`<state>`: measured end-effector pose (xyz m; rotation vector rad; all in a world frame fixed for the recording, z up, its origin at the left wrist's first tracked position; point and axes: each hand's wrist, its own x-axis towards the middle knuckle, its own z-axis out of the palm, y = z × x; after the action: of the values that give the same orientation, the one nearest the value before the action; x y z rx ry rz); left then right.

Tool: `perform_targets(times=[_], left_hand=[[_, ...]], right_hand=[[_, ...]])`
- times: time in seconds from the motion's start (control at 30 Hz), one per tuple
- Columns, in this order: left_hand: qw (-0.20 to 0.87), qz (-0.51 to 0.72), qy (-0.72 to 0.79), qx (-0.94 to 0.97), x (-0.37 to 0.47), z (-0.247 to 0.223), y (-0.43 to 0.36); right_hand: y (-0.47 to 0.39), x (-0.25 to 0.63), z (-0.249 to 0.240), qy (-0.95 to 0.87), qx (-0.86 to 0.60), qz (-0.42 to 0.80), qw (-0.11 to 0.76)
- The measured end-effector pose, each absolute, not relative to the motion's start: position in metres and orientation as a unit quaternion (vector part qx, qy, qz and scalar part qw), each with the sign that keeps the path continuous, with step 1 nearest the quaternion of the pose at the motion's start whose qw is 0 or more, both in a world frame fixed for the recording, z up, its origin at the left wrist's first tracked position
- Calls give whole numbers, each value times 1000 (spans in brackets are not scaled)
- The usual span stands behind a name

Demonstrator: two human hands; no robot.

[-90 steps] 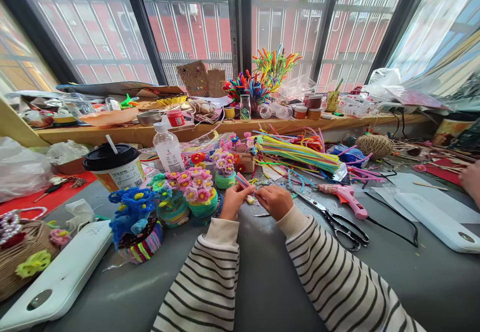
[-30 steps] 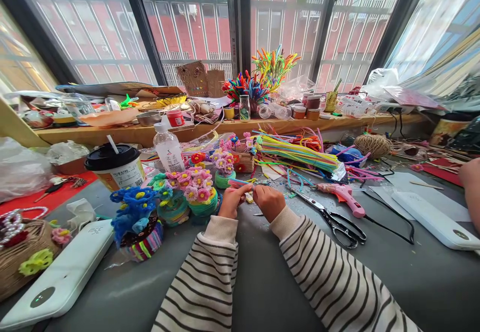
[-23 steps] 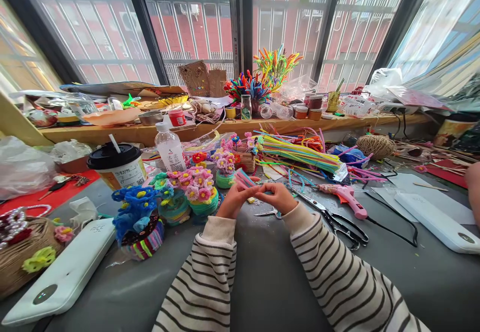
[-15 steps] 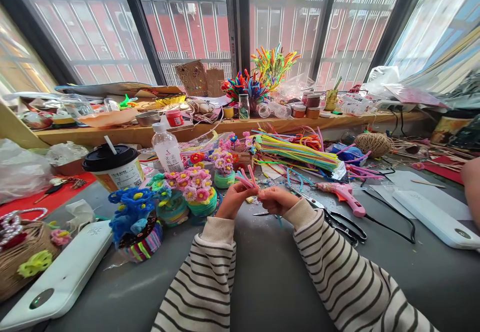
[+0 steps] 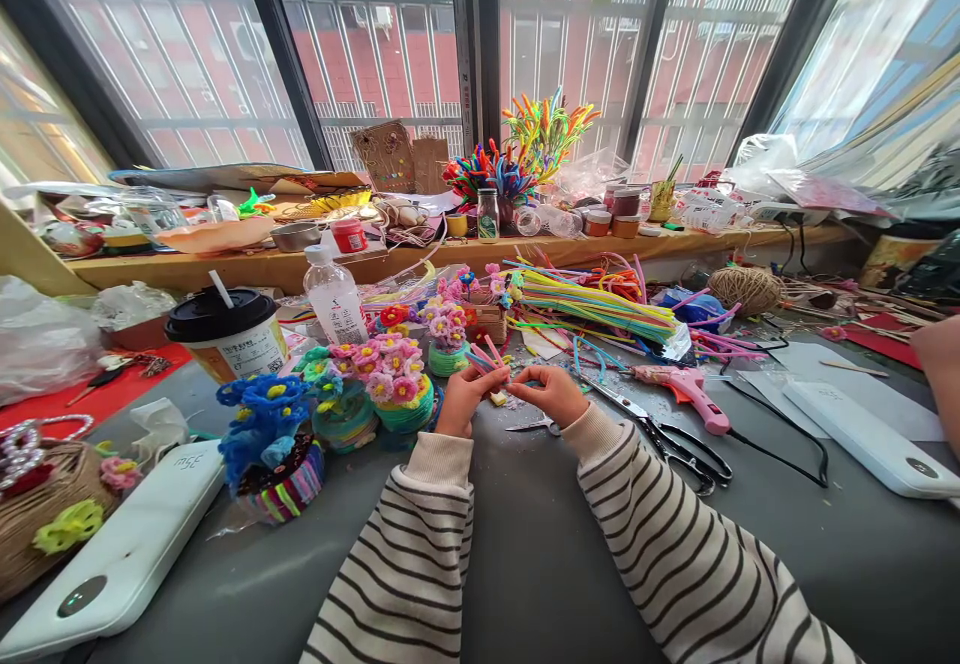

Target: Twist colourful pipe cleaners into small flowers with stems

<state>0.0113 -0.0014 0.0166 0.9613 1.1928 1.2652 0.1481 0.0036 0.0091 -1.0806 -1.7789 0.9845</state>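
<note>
Uncurled since half a second ago, the bare right hand [image 5: 556,399] is now seen with its fingers stretched toward the left, and more of the small metal scissors [image 5: 535,425] has been exposed. Short pink and blue fuzzy craft strips [image 5: 493,352] are gripped in the fingers of the bare left hand [image 5: 462,401], above the grey desk [image 5: 517,554]; whether anything is gripped by the right fingers cannot be told. The hands are flanked by pink fuzzy flowers [image 5: 388,368] at left and black-handled scissors [image 5: 679,442] and a pink glue gun [image 5: 697,399] at right.
</note>
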Motion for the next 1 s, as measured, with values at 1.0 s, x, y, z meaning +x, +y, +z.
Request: perform_targets(times=[1.0], left_hand=[[512, 507, 526, 451, 14, 18, -5]], right_hand=[[2, 150, 3, -818, -452, 174, 312]])
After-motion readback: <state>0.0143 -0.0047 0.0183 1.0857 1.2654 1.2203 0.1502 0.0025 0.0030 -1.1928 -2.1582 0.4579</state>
